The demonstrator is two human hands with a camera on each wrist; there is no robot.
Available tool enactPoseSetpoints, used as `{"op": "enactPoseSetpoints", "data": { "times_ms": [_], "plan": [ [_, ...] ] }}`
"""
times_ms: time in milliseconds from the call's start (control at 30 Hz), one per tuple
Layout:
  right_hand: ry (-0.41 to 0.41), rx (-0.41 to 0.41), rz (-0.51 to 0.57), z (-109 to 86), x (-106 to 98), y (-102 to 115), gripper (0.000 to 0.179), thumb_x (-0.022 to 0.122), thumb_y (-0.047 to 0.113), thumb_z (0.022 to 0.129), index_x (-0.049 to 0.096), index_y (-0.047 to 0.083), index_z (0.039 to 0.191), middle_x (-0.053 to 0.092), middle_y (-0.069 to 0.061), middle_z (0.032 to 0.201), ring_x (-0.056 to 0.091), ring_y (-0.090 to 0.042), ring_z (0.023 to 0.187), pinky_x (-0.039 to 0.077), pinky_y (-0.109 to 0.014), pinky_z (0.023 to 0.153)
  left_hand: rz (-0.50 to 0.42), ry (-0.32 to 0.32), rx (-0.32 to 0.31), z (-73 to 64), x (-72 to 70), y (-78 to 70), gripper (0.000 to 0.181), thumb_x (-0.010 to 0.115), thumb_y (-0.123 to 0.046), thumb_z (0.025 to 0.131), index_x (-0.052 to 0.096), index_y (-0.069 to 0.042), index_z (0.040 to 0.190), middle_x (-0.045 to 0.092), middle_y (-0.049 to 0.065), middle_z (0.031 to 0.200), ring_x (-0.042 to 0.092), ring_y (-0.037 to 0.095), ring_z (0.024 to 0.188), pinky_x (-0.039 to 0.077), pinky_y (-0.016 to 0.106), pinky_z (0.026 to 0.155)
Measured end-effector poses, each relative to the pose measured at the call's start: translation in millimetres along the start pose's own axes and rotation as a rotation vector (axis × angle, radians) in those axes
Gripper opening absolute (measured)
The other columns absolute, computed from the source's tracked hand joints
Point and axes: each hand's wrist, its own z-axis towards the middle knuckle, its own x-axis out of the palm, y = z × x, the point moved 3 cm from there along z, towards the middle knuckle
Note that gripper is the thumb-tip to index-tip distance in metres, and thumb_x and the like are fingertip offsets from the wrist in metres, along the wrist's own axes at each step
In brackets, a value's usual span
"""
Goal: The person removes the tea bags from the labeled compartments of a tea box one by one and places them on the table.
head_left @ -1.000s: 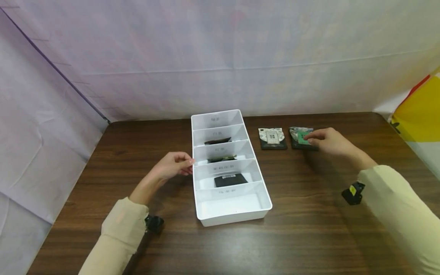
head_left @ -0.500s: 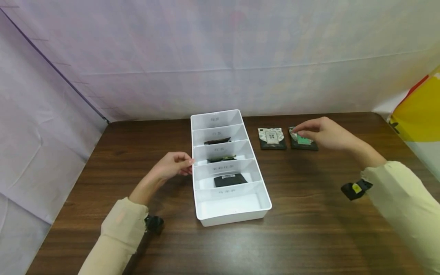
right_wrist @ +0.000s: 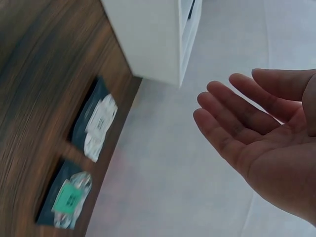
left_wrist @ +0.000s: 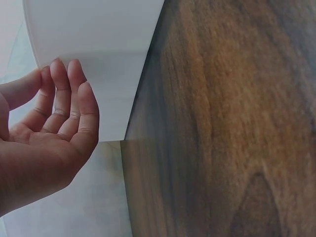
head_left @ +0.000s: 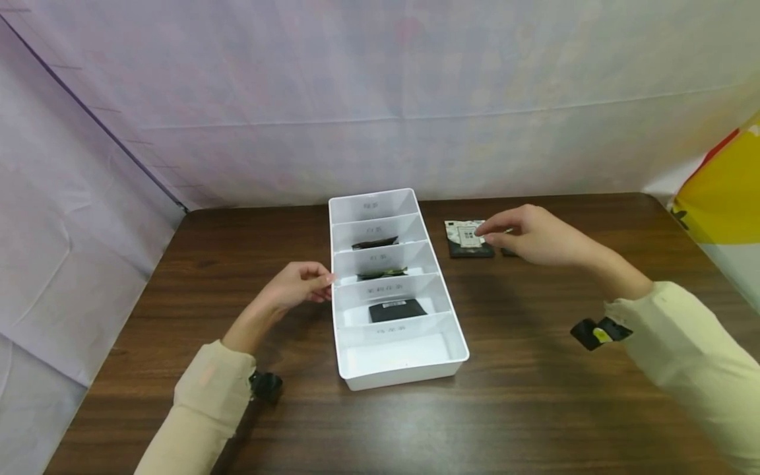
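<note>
My left hand (head_left: 298, 287) pinches the left rim of a long white divided tray (head_left: 404, 380), thumb against index finger at the rim in the left wrist view. A dark flat packet (head_left: 398, 311) lies in the second compartment from the front. The two compartments behind it hold a green-edged packet (head_left: 384, 273) and a dark packet (head_left: 375, 243). Above the table my right hand (head_left: 539, 235) is held with loosely bent fingers and nothing in them. Its fingertips overlap a black-and-white packet (head_left: 466, 244) in the head view. The green-labelled packet (right_wrist: 68, 198) beside it is mostly hidden there.
The brown wooden table (head_left: 534, 396) ends at a pale cloth backdrop (head_left: 267, 99). Handwritten labels mark the tray's compartments. A yellow and red cloth (head_left: 721, 191) hangs at the far right. Small black devices (head_left: 266, 386) sit on both wrists.
My right hand has lifted off the green-labelled packet and moved left to over the black-and-white one. The left hand has stayed at the tray rim.
</note>
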Motion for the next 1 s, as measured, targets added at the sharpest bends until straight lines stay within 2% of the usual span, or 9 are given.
{"op": "enactPoseSetpoints", "data": {
  "times_ms": [67, 233, 433, 633, 767, 1000],
  "plan": [
    [0.001, -0.017, -0.002, 0.7, 3.3, 8.3, 0.024, 0.053, 0.01, 0.092, 0.062, 0.002, 0.113, 0.063, -0.007, 0.089, 0.047, -0.016, 0.062, 0.037, -0.03, 0.054, 0.004, 0.001, -0.001, 0.0, -0.6, 0.2, 0.015, 0.051, -0.004, 0.092, 0.055, 0.011, 0.09, 0.06, 0.005, 0.07, 0.059, 0.017, 0.067, 0.051, 0.038, 0.072],
    [0.003, -0.115, 0.008, 2.0, 13.0, 29.2, 0.02, 0.056, 0.007, 0.09, 0.065, 0.003, 0.107, 0.065, -0.007, 0.098, 0.052, -0.016, 0.077, 0.042, -0.032, 0.064, -0.002, 0.001, 0.0, -0.6, -1.3, -0.8, 0.014, 0.051, -0.003, 0.093, 0.055, 0.01, 0.089, 0.059, 0.004, 0.07, 0.059, 0.017, 0.067, 0.051, 0.039, 0.073],
    [0.099, -0.184, 0.077, 2.0, 33.5, 47.1, 0.02, 0.054, 0.004, 0.09, 0.065, 0.003, 0.108, 0.065, -0.007, 0.102, 0.058, -0.015, 0.085, 0.048, -0.033, 0.071, -0.004, 0.003, 0.0, 0.4, -2.1, 0.2, 0.014, 0.051, -0.003, 0.092, 0.055, 0.009, 0.089, 0.06, 0.005, 0.07, 0.059, 0.017, 0.067, 0.051, 0.037, 0.072],
    [0.193, -0.259, 0.092, 2.3, 58.5, 56.4, 0.021, 0.054, 0.002, 0.089, 0.065, 0.002, 0.107, 0.064, -0.007, 0.106, 0.059, -0.016, 0.095, 0.049, -0.033, 0.079, 0.005, 0.0, -0.005, 1.2, -1.9, 0.8, 0.015, 0.052, -0.004, 0.092, 0.055, 0.01, 0.089, 0.06, 0.006, 0.07, 0.059, 0.018, 0.067, 0.051, 0.035, 0.071],
    [0.255, -0.271, 0.12, 1.4, 70.3, 59.0, 0.021, 0.054, 0.002, 0.089, 0.064, 0.001, 0.107, 0.063, -0.01, 0.11, 0.058, -0.019, 0.099, 0.048, -0.035, 0.083, 0.007, 0.001, -0.005, 1.3, -1.9, 0.8, 0.015, 0.052, -0.004, 0.092, 0.055, 0.009, 0.089, 0.06, 0.006, 0.071, 0.059, 0.018, 0.068, 0.051, 0.033, 0.07],
    [0.281, -0.353, 0.143, -0.9, 85.0, 60.0, 0.017, 0.054, 0.002, 0.089, 0.065, 0.0, 0.103, 0.063, -0.011, 0.108, 0.059, -0.021, 0.098, 0.048, -0.036, 0.084, 0.0, 0.003, 0.001, 0.2, -1.5, -0.1, 0.014, 0.051, -0.003, 0.093, 0.055, 0.01, 0.089, 0.059, 0.004, 0.07, 0.058, 0.017, 0.067, 0.051, 0.035, 0.07]
  ]
}}
